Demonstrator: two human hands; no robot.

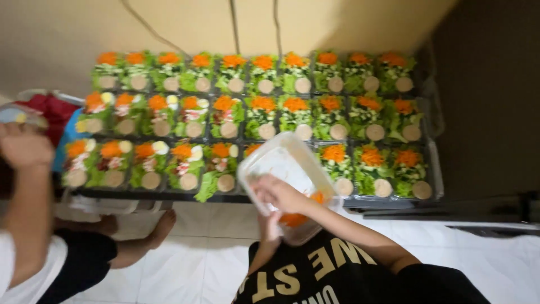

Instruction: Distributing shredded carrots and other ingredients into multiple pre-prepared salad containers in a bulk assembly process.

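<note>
1. The white tiled floor (185,264) fills the lower part of the view, and a beige wall (67,28) rises behind the work.
2. A low dark table (433,186) stands against that wall. It carries three rows of salad boxes (332,118) set edge to edge. Each holds green leaves, a heap of shredded carrot and a round lidded sauce cup. The boxes at the left also hold egg and pale toppings.
3. A second person sits at the left in a white top and dark shorts. One bare foot (163,222) is on the tiles. Their raised hand (22,147) is closed into a fist beside the left end of the table.
4. A clear plastic tub (284,169) is held tilted over the near edge of the table, in front of the middle of the closest row.
5. The right hand (278,194) lies on the tub's near rim with fingers curled. Blur hides whether they pinch anything.
6. The left hand (271,226) is under the tub, fingers wrapped against its underside and carrying it.
7. The loose shredded carrot (293,218) sits in the tub's low end, just beside both hands.
</note>
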